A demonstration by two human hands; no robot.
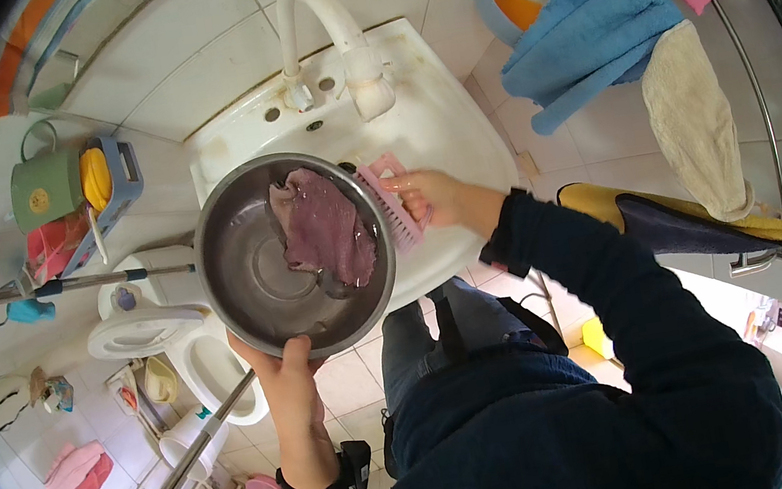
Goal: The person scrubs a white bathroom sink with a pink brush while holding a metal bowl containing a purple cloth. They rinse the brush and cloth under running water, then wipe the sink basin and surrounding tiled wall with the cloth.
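Observation:
My left hand [288,370] grips the near rim of a round stainless steel basin [231,238], its thumb over the edge. Inside the basin lies a wet, crumpled mauve cloth [324,228], towards the right side, with what looks like a little water around it. In my right hand [429,197] is a pink scrubbing brush [393,206], held by its handle. Its bristles face the outer right wall of the basin; whether they touch it I cannot tell. Both hands are over the left and front part of a white washbasin [458,158].
A white curved faucet [365,70] rises behind the basin. To the left are a toilet [215,362], metal poles [169,486] and a wall caddy [114,195] with a green mug [45,190]. A blue towel [595,35] and a beige cloth [691,123] hang at the right.

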